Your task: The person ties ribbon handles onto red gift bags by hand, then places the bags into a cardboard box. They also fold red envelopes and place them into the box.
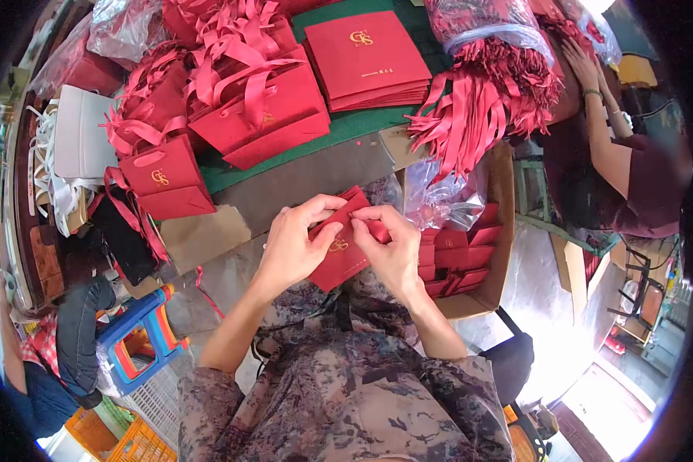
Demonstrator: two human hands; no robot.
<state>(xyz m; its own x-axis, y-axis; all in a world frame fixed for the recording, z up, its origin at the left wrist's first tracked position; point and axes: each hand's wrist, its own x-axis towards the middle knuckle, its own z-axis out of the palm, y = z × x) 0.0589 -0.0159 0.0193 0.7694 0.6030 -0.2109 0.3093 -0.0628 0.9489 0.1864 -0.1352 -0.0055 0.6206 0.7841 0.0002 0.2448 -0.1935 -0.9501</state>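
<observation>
A small red paper bag (333, 263) with a gold emblem is held flat above my lap. My left hand (304, 237) grips its left upper edge, thumb on the front face. At its upper right edge my right hand (389, 245) pinches with thumb and index finger, and a bit of red ribbon (378, 230) shows in that hand. The fingertips hide the exact spot where ribbon and bag meet. Beyond my hands, flat red bags (369, 58) lie stacked on the green table surface (285, 146), beside red bags with ribbon handles (266, 108).
A bundle of red ribbons (477, 108) hangs over the table edge. To the right, a cardboard box (503, 231) holds red bags. A co-worker (616, 162) sits at the right; another person (42, 385) is at the left near a blue stool (135, 339).
</observation>
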